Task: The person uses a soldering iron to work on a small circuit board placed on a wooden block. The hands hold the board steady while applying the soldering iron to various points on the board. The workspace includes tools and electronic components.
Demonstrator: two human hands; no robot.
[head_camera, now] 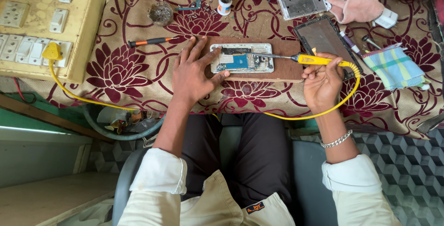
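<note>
We see an opened phone lying flat on a brown wooden board, our landmark on the bench. Our left hand lies spread open at the board's left end, fingertips pressing the phone's edge. Our right hand, just right of the board, is closed around a yellow soldering iron; its tip seems to touch the phone's innards, though that is hard to tell. The bare circuitry looks light and fragile, so we judge the frame edges the safest hold.
</note>
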